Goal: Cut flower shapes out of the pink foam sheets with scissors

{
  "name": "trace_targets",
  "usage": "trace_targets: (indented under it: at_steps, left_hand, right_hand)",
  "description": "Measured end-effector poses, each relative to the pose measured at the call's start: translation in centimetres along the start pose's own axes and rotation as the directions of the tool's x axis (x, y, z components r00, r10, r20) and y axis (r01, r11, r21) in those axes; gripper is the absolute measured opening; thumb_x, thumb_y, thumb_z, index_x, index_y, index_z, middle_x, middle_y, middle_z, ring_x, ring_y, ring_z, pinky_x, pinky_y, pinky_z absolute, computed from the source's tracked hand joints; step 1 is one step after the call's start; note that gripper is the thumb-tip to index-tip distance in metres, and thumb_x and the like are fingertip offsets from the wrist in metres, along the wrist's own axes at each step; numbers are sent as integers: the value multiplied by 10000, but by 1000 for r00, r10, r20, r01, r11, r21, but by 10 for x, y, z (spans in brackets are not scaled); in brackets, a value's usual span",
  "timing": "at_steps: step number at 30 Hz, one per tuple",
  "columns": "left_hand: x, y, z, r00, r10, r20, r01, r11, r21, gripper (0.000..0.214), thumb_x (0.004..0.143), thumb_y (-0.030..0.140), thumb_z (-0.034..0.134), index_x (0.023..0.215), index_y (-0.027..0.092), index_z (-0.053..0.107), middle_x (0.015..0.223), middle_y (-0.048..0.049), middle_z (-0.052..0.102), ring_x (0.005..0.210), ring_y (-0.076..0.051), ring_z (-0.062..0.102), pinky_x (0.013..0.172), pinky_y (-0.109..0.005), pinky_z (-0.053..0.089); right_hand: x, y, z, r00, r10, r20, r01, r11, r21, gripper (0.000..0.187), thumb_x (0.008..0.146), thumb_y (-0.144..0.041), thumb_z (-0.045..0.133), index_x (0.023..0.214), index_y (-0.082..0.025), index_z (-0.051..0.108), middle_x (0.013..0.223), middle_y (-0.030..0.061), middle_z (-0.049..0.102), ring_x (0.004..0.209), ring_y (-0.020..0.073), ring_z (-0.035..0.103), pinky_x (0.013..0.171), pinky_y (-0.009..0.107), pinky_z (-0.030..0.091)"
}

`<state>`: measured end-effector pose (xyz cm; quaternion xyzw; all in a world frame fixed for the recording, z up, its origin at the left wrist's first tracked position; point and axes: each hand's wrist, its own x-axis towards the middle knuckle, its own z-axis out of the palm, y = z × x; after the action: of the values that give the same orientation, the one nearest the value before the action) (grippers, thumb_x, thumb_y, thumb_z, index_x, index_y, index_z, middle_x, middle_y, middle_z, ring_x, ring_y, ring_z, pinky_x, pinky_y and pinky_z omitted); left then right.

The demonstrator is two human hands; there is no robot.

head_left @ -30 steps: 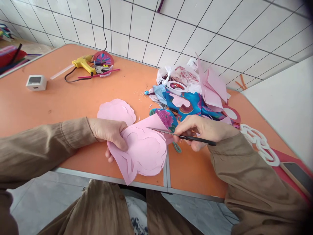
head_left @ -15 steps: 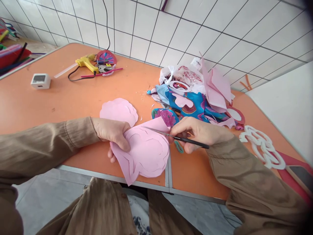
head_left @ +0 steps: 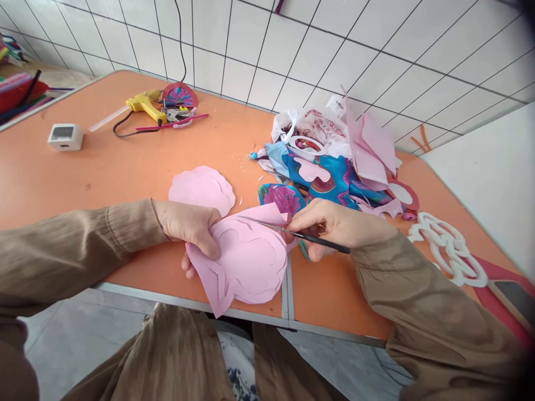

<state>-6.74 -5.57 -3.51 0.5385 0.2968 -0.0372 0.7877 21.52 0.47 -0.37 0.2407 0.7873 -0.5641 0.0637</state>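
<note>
Pink paper and scissors, near edge of an orange table

Left hand: grasping the pink paper by its left side, thumb laid on top, fingertips curled underneath. The paper is held over the table's near edge, between the two hands, one pointed corner hanging toward the person. Layered scalloped outlines show on its face.

Right hand: closed around the scissors, dark handle toward the wrist. Blades point left along the paper's upper part, just above the scalloped outline — how far apart they stand, I cannot tell.

Surroundings: a scalloped cut-out, also pink, lies just beyond the left hand. Past the right hand, a heap — blue patterned cloth, a white plastic bag, folded pink sheets. Far left of the table, a yellow glue gun; nearer, a small white box. By the right sleeve, white looped pieces and a phone on something red.
</note>
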Motion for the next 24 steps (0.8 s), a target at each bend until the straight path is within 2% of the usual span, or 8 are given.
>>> trace_targets:
  at_steps: [3, 6, 14, 20, 24]
  left_hand:
    - [1, -1, 0, 999, 35, 16, -34, 999, -5, 203, 701, 72, 565, 541, 99, 688, 462, -89, 679, 332, -186, 625, 329, -167, 494]
    - [1, -1, -1, 1000, 16, 5, -16, 1000, -3, 211, 699, 65, 554, 541, 102, 689, 470, -89, 685, 341, -192, 633, 329, -174, 499]
    - [-1, 0, -1, 998, 44, 37, -45, 999, 27, 251, 712, 42, 515, 549, 111, 694, 461, -70, 680, 328, -180, 622, 333, -170, 500]
    - [0, 0, 0, 1000, 5, 22, -6, 1000, 27, 229, 679, 44, 524, 538, 112, 690, 458, -71, 678, 325, -186, 620, 329, -178, 501]
    - [1, -1, 0, 999, 11, 31, -11, 1000, 16, 217, 677, 53, 532, 549, 112, 697, 448, -67, 672, 319, -191, 617, 316, -178, 490]
  right_hand:
    - [0, 0, 1, 1000, -19, -2, 19, 1000, -6, 511, 639, -595, 808, 786, -120, 694, 585, -44, 478, 488, 60, 388, 427, 196, 318]
    - [0, 0, 1, 1000, -30, -7, 30, 999, -42, 486, 650, -586, 804, 765, -128, 689, 590, -44, 477, 494, 61, 394, 439, 197, 329]
    - [-2, 0, -2, 999, -37, -10, 35, 988, -153, 477, 682, -570, 787, 843, -123, 741, 666, -1, 567, 583, 97, 469, 525, 226, 390]
    - [0, 1, -1, 997, -73, 19, 75, 987, -140, 464, 703, -570, 776, 763, -115, 708, 631, -18, 524, 567, 81, 435, 513, 214, 354]
    - [-1, 3, -2, 999, -38, 23, 40, 995, -88, 510, 678, -599, 782, 819, -113, 717, 642, -15, 551, 543, 77, 459, 484, 206, 354]
